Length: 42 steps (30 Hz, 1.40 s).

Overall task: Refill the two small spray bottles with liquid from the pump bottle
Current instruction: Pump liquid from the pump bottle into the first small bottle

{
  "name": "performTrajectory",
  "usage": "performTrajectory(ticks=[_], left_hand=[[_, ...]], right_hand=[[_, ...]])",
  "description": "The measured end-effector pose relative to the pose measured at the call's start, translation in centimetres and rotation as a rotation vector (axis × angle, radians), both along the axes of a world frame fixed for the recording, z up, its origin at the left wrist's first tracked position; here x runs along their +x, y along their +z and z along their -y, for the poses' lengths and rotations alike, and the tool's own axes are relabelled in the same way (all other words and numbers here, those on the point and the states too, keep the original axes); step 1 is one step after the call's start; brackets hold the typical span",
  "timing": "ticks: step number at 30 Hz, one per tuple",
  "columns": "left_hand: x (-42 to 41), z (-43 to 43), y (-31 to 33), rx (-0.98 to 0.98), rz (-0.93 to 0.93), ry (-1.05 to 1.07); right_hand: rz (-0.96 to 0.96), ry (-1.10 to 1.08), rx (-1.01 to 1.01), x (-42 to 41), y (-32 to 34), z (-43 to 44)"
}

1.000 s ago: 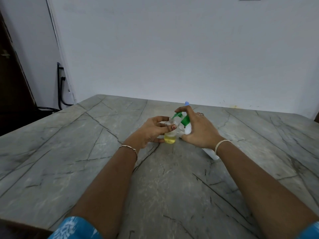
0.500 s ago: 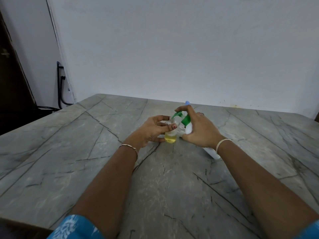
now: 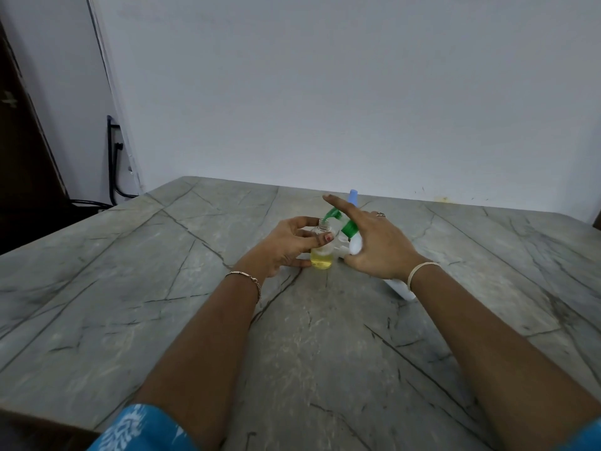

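- We see the left fingers [image 3: 310, 239] curled round a small bottle [image 3: 321, 255], one across its front and the thumb low at its base.
- The small bottle stands upright on the table [image 3: 162, 288], its neck open and yellow liquid in its lower part.
- The right index finger [image 3: 338, 206] is stretched out straight above the green pump head [image 3: 349, 226]; we cannot tell whether it touches it.
- The right thumb and the other fingers are wrapped round the white pump bottle [image 3: 356, 245], which is tilted toward the left.
- The green spout reaches the mouth of the small bottle.
- The left hand [image 3: 286, 247] and right hand [image 3: 383, 245] sit close together, near the middle of the table.
- The bottom of the pump bottle shows under the right wrist, close to the tabletop.
- A blue cap [image 3: 353, 194] peeks out behind the right index finger; we cannot see what it sits on.
- A ring [image 3: 380, 215] is on the right hand, a pale band [image 3: 422, 267] on that wrist and a thin bracelet [image 3: 248, 277] on the left wrist.
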State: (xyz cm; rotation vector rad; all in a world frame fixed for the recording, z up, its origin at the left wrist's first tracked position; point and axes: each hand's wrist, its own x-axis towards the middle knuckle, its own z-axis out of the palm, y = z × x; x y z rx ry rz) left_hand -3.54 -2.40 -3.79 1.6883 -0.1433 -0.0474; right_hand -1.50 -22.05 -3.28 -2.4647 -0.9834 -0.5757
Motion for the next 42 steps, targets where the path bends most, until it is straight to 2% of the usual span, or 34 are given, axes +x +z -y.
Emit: performTrajectory(ticks=[12, 37, 42], left_hand=[[-0.2, 0.1, 0.1, 0.017, 0.007, -0.004], [-0.2, 0.2, -0.2, 0.023, 0.045, -0.017], [0.2, -0.1, -1.0, 0.153, 0.138, -0.029]], right_hand=[[-0.027, -0.008, 0.057, 0.5, 0.1, -0.3], [-0.004, -0.064, 0.022, 0.7, -0.4, -0.2], [-0.006, -0.065, 0.017, 0.8, -0.3, -0.1]])
